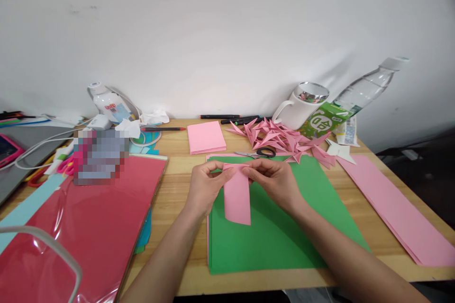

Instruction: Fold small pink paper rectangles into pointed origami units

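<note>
The left hand (209,184) and right hand (272,181), close together, pinch the far end of the pink strip (237,201) over the green paper (284,241). Scissors (256,154) lie just beyond the right hand; folded pieces (273,137) sit farther back, near the mug (302,109).

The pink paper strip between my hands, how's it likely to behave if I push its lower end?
The pink paper strip would probably flex easily, since it looks thin and its lower end is unheld. It's likely light too: your left hand and right hand pinch it only near the top.
</note>
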Demonstrator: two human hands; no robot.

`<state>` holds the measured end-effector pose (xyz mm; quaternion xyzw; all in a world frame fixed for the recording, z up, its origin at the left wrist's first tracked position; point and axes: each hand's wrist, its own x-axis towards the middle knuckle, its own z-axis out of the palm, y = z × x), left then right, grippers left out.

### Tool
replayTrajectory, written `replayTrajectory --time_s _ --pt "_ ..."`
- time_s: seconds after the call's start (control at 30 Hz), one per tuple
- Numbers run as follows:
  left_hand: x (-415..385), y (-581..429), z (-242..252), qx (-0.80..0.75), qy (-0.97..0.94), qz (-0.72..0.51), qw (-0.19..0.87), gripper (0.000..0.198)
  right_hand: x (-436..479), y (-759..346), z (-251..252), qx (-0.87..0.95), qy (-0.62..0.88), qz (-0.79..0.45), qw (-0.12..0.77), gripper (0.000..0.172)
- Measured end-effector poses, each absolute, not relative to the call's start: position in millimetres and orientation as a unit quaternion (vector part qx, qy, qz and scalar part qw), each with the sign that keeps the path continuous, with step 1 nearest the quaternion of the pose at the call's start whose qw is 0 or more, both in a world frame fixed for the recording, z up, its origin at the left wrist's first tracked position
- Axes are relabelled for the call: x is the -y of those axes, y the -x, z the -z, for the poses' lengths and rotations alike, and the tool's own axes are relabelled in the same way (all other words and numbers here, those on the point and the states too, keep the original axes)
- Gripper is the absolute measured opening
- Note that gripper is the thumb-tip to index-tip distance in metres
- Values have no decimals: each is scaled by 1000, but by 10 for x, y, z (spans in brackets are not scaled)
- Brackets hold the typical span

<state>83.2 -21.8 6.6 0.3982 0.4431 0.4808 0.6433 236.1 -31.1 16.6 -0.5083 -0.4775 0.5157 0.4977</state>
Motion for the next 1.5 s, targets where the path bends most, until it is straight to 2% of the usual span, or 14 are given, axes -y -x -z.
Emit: replayTrajectory --time_s 1.0,1.23,1.5 --pt "209 -796 -141 -456 -440 -458 624 23 314 -2379 -131 495 519 -485 501 21" --pt "202 -786 -107 -454 -442 -502 589 28 313 -2375 -140 493 503 -525 477 20" --pt "219 -792 -148 -415 -413 -361 726 36 265 -2438 -114 459 525 -526 487 23"
